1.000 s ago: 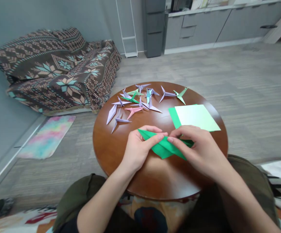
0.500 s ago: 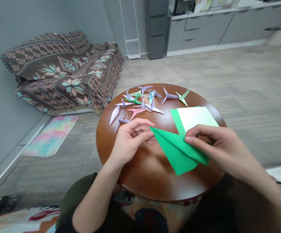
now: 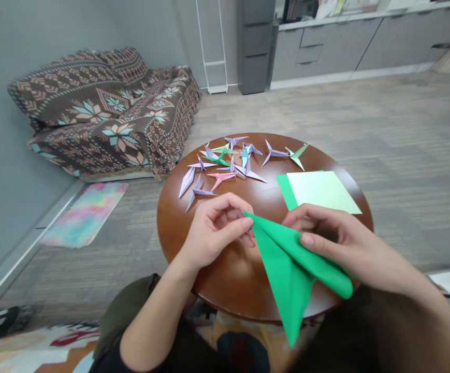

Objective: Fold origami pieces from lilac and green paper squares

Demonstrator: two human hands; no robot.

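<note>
A partly folded sheet of green origami paper [image 3: 287, 259] is held up above the near part of the round table. My left hand [image 3: 220, 228] pinches its pointed upper-left corner between thumb and fingers. Farther right, my right hand [image 3: 333, 233] grips the upper edge, thumb on the near face, other fingers partly hidden behind. One flap points down past the table's near edge, and the right end curls over in a roll. Just beyond my right hand lies a stack of square paper, with a pale green sheet [image 3: 321, 189] over green sheets [image 3: 287, 191].
Several folded paper figures lie on the far left of the brown round table [image 3: 178, 228], among them a pink one [image 3: 221, 177] and a purple one [image 3: 199, 191]. A cloth-covered sofa [image 3: 108, 114] stands beyond at left, near a pastel mat [image 3: 87, 215]. Grey cabinets [image 3: 333, 44] line the back.
The green paper has come lower and nearer, its flap opening out and its point now hanging past the table edge. Both hands have shifted slightly down, keeping hold of it.
</note>
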